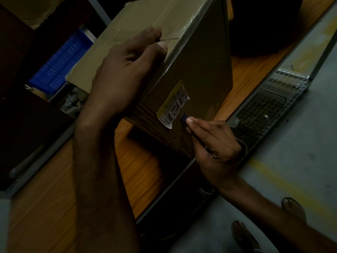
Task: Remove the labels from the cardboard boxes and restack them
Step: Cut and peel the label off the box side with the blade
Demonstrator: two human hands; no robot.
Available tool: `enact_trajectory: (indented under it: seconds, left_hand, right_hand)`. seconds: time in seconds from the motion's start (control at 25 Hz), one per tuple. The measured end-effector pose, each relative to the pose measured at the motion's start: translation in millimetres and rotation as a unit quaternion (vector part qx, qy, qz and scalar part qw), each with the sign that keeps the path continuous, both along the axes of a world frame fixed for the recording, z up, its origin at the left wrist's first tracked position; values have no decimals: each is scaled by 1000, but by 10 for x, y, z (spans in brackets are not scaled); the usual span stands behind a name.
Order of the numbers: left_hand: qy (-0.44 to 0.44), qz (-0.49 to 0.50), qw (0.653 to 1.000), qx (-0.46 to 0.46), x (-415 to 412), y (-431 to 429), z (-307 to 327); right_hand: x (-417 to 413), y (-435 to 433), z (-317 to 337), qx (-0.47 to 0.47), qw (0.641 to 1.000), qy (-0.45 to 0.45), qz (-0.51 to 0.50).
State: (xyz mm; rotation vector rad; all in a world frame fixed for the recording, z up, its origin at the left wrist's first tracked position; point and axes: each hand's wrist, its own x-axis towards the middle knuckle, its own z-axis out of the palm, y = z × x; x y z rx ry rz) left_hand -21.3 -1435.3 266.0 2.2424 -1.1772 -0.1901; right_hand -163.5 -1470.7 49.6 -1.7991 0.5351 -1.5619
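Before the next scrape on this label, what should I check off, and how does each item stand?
1. Box steadied: left hand holds the cardboard box at its top edge. Ok.
2. Tool gripped: right hand pinches the blue tool. Ok.
3. Tool tip at the edge of the label. Ok.
4. Label's lower corner lifted. Ok.
5. Label off the box: mostly stuck. Not ok.
6. Box seated flat on the wooden table: cannot tell, its base is in shadow.
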Motion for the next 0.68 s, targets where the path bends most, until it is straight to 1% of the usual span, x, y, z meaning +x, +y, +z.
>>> enact_trajectory:
  seconds: [0.08,0.2,0.28,0.36,0.56,0.68]
  left_hand:
    - [7,10,1000,-6,-32,-7,-5]
    - [20,31,999,-22,-84,-44,-23]
    - [17,40,999,-25,-124,-77,-45]
    - [8,49,998,-29,-153,-115,-65]
    - [-4,64,997,-36,-208,-209,-104]
    - [-3,67,997,-38,-212,-204,-107]
  right_hand:
    - [-44,156,31,12,1000,6,14]
    - [-98,284,129,70,996,-6,48]
    - [-150,323,167,111,993,-1,46]
    - [-203,379,214,133,990,8,45]
    - [-245,299,370,139,990,-1,10]
    - [-340,386,373,140,990,11,27]
